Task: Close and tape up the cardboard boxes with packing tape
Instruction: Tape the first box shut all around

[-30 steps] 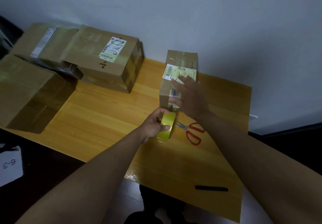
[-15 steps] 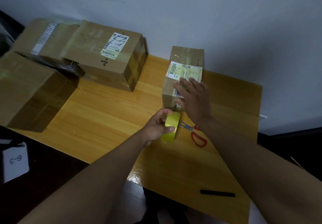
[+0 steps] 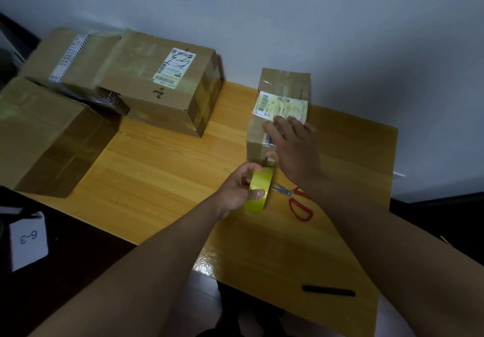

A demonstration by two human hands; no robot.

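Near edge of the glossy wood-grain table [image 3: 162, 169]: a slim black marker [image 3: 328, 291] lying flat at right. Beyond it, the left hand [image 3: 237, 192] grips an upright roll of shiny yellow-green packing tape [image 3: 258, 191], thumb on top, fingers [image 3: 258, 194] curled over the face. Red-handled scissors [image 3: 296, 200] lie just right of the roll. The right hand [image 3: 294, 148] presses palm-down on the small cardboard box [image 3: 281, 106], fingers straight and spread, tips at a white shipping label [image 3: 280, 106]. The box top is glossy with tape. Far left: three larger brown boxes [image 3: 162, 85], creased, tape-streaked, one labelled. Pale plain wall [image 3: 288, 9] behind.
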